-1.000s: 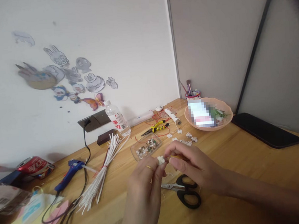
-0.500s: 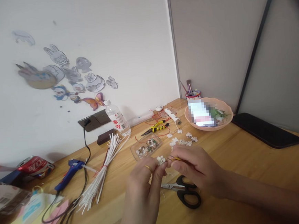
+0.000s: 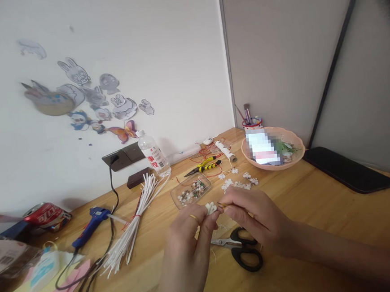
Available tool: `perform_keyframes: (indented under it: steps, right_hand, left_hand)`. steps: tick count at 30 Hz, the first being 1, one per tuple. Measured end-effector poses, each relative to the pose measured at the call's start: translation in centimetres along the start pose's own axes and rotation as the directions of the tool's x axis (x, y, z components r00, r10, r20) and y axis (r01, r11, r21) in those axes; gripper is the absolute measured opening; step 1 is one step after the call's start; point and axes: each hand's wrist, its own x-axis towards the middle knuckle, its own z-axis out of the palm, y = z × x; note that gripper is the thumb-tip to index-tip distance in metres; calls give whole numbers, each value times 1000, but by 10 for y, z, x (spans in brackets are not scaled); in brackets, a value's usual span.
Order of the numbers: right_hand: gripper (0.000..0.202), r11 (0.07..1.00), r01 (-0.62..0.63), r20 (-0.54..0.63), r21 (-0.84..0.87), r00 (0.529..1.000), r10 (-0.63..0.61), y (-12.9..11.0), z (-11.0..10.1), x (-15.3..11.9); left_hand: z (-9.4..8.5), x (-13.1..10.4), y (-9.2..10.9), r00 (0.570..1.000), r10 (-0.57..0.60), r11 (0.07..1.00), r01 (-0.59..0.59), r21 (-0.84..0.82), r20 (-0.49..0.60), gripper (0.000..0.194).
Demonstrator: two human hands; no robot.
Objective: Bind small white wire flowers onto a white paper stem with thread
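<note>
Pinching a small white ornament point(image 3: 211, 208) in the left hand point(image 3: 188, 229) above the bench point(image 3: 321, 208), near the clear tray point(image 3: 175, 201) of small pieces point(image 3: 197, 189) and the black-handled scissors point(image 3: 236, 252), and gripping a slim yellowish item point(image 3: 225, 205) in the narrowly curled right hand point(image 3: 259, 210) just beside that ornament.

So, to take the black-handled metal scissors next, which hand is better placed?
Probably the right hand: the black-handled metal scissors have their grip end beside it, though it holds a thin yellowish item; the left hand pinches a small white looped piece.
</note>
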Motion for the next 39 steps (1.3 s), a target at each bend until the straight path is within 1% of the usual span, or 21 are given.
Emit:
perform_keyframes:
  steps: [3, 7, 12, 16, 21, 27, 32, 35, 39]
  right_hand:
    - [14, 1000, -7, 14, -1, 1000, 7, 1, 0, -1]
    - [17, 1000, -15, 21, -23, 1000, 15, 1, -1, 0]
    - [18, 997, -14, 21, -73, 1000, 16, 2, -1, 1]
    - [16, 995, -5, 8, -95, 1000, 6, 2, 0, 1]
    - [14, 991, -92, 5, -95, 996, 93, 3, 0, -1]
    - [12, 993, -94, 10, -77, 995, 95, 3, 0, -1]
    - [14, 995, -98, 41, -26, 994, 99, 2, -2, 1]
    - [15, 995, -95, 42, -7, 995, 95, 2, -2, 2]
    - [15, 995, -54, -7, -86, 999, 54, 4, -2, 1]
  left_hand:
    - [0, 1, 0, 1000, 3, 999, -3, 33, 2, 23]
    - [0, 1, -3, 1000, 15, 999, -16, 32, 6, 20]
    - [0, 0, -3, 999, 28, 999, -27, 24, -25, 20]
    - [-2, 0, -3, 997, 71, 996, -69, 63, -34, 16]
    - [-4, 2, -5, 991, 115, 986, -105, 129, -71, 14]
    - [-4, 2, -4, 992, 106, 989, -100, 106, -62, 16]
    - [-4, 3, -2, 992, 121, 988, -118, 99, -23, 16]
    - [-4, 3, -2, 994, 108, 991, -107, 78, -1, 18]
    - [-3, 2, 0, 999, 45, 998, -46, 33, 27, 22]
